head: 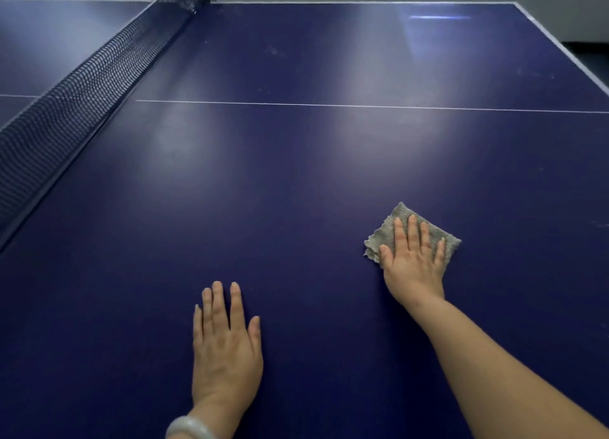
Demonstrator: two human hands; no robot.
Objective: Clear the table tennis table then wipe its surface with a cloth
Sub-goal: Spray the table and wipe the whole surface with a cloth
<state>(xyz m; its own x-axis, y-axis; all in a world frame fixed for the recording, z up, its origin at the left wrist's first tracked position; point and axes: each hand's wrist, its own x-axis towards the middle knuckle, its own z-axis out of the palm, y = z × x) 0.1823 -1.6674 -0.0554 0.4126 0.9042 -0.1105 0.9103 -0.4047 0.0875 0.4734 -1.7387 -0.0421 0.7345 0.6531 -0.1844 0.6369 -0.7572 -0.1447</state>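
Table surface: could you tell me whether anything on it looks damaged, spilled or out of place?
Nothing serious. The table shows faint pale smudges beyond the white centre line and light scuffs near the right edge. The right hand presses the grey cloth flat.

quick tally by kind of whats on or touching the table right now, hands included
hands: 2, the left hand flat on the bare table, the right hand flat on the cloth
cloth: 1, grey, folded
net: 1
bracelet: 1, pale, on the left wrist
total: 5
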